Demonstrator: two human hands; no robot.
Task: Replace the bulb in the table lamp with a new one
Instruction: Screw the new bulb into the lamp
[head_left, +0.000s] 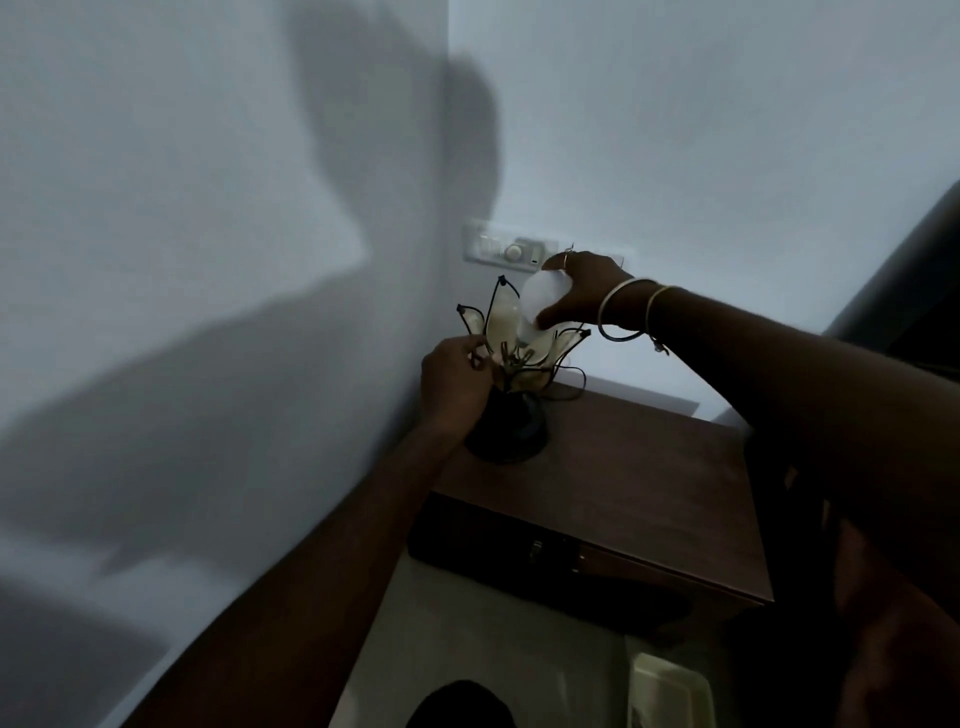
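Note:
A table lamp (511, 358) with cream petal-shaped shade panels in black wire frames and a dark round base stands at the back left corner of a brown wooden bedside table (623, 483). My right hand (582, 293) grips a white bulb (543, 299) from above, inside the top of the petals. The bulb's lower end is hidden among the petals. My left hand (454, 382) holds the lamp's left side at the foot of the petals. The room is dim.
A wall switch panel (511, 252) sits just behind the lamp. A black cord (569, 387) loops on the table behind the lamp. Walls close in at the left and back. A pale box (667, 693) lies on the floor below the table's front.

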